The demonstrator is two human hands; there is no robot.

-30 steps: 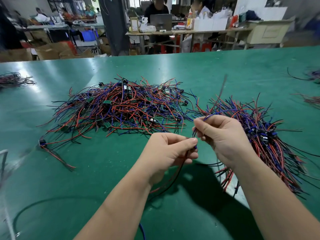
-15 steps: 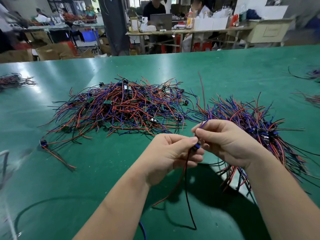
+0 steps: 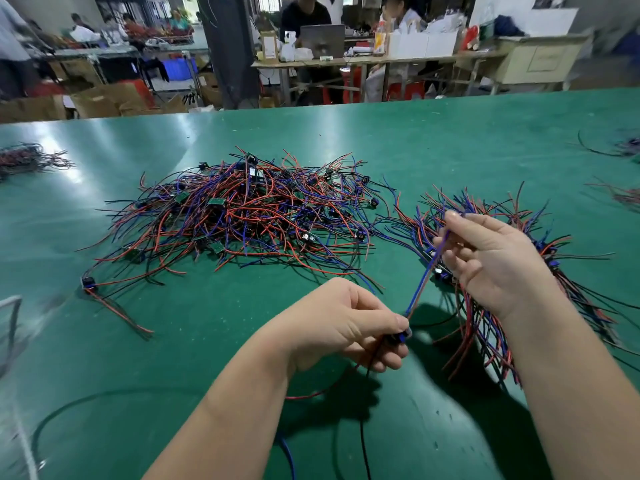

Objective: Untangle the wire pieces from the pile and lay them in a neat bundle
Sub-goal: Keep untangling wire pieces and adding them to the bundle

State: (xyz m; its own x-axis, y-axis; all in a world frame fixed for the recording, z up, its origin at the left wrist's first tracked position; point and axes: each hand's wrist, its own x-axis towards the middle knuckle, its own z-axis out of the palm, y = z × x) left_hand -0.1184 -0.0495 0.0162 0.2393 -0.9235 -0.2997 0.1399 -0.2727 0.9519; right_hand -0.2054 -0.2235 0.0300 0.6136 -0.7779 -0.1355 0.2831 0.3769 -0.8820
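Left hand (image 3: 346,327) was closed, thumb and fingers pinching the connector end of one wire (image 3: 420,289); its red and black strands hung below that hand. Its blue strand ran straight toward 1 o'clock to the right hand (image 3: 495,265), which pinched it between thumb and fingertips, the other fingers loosely curled. The pile (image 3: 242,220) lay tangled on the table (image 3: 381,140) at 11 o'clock from the left hand, apart from both hands. The bundle (image 3: 485,344) lay at 3 o'clock from the pile, beneath the right hand, strands roughly aligned.
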